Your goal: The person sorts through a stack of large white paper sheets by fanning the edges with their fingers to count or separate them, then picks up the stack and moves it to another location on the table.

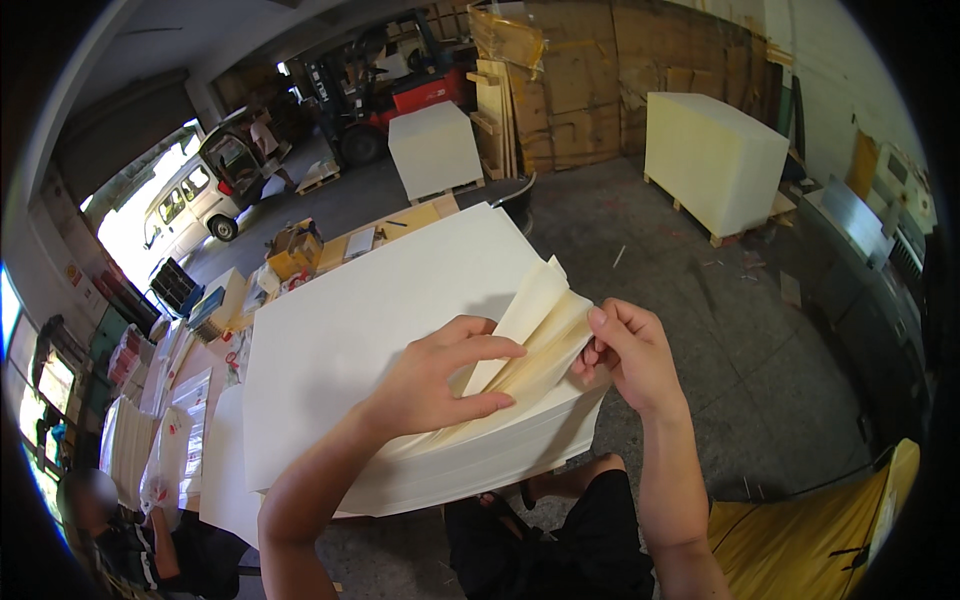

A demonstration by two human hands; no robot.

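A tall stack of large white paper sheets (350,290) fills the middle, on a table in front of me. At its near right corner several sheets (540,335) are lifted and fanned, their edges cream-coloured. My right hand (632,355) pinches the fanned sheets' corner between thumb and fingers. My left hand (450,375) rests over the near side of the fanned sheets, thumb and fingers spread apart, the fingertips touching or just above the paper; its far fingers are partly hidden.
On the left, a long table carries clear plastic packs (190,410) and boxes, with a co-worker (150,540) beside it. Wrapped pallet stacks (715,165) stand behind, near a red forklift (420,92). A van (190,205) is at the doorway. A yellow sheet-like cover (810,535) lies lower right.
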